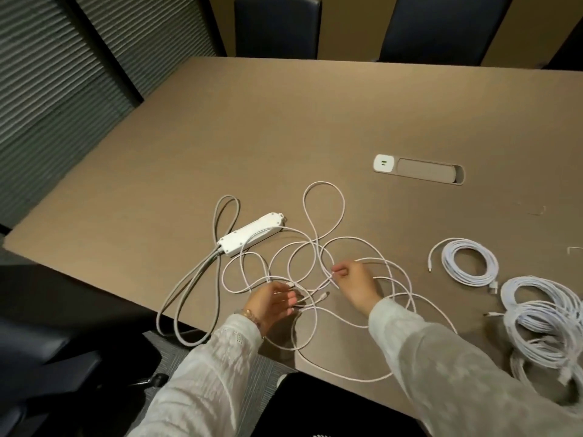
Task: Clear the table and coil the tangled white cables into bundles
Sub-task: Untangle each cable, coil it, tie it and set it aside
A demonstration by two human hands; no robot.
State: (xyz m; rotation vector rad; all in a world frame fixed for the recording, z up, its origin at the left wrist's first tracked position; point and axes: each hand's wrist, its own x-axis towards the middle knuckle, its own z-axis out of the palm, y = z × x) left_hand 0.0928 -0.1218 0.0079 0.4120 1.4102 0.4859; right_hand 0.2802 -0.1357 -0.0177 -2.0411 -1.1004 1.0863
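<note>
A tangled white cable (325, 216) sprawls in loose loops over the brown table (284, 127), near its front edge. My right hand (355, 283) pinches a strand of the tangle between thumb and fingertips. My left hand (273, 302) lies over the loops to the left, fingers fairly straight and touching the strands near a white plug end (323, 296). To the right sits a neat white coil (470, 263). Larger coiled white bundles (542, 316) lie at the far right.
A white power strip (252, 234) with a thick grey cord (189, 298) lies left of the tangle, the cord looping over the table's front edge. A table socket and cable hatch (419, 169) sit further back. Dark chairs (277, 26) stand behind the table, and another chair (47, 357) at the front left.
</note>
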